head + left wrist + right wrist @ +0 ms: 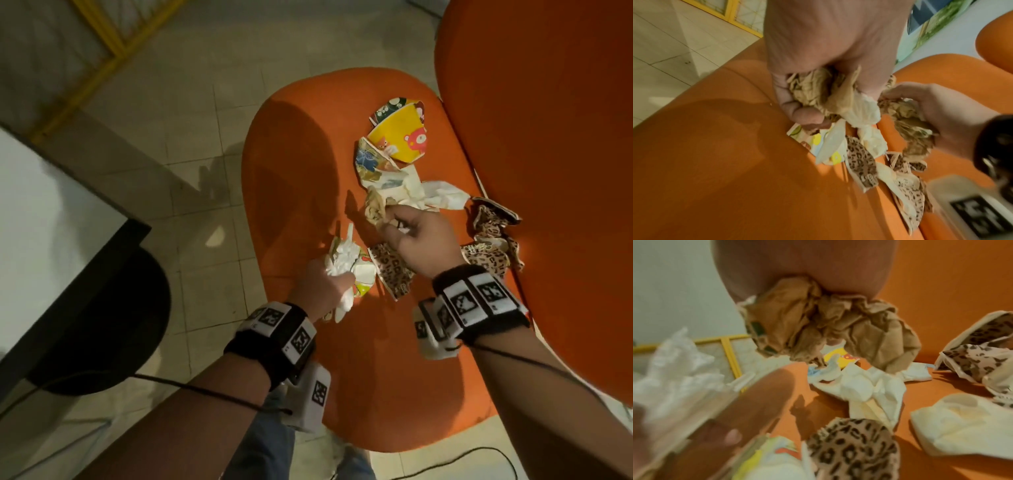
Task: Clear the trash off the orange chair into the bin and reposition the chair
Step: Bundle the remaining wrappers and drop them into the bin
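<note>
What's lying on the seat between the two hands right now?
In the head view, a flattened leopard-print paper cup lies on the orange seat between the left hand and right hand.

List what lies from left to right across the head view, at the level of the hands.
White table → tiled floor → left hand gripping white crumpled paper → leopard-print scrap → right hand → crumpled leopard-print wrapper → chair back.

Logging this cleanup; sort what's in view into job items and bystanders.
Job:
orange chair
yellow paper cup
leopard-print wrappers
white tissue wad, gripped by left hand
crumpled brown paper, gripped by right hand

Bystanders:
white table
black round base
yellow frame
</note>
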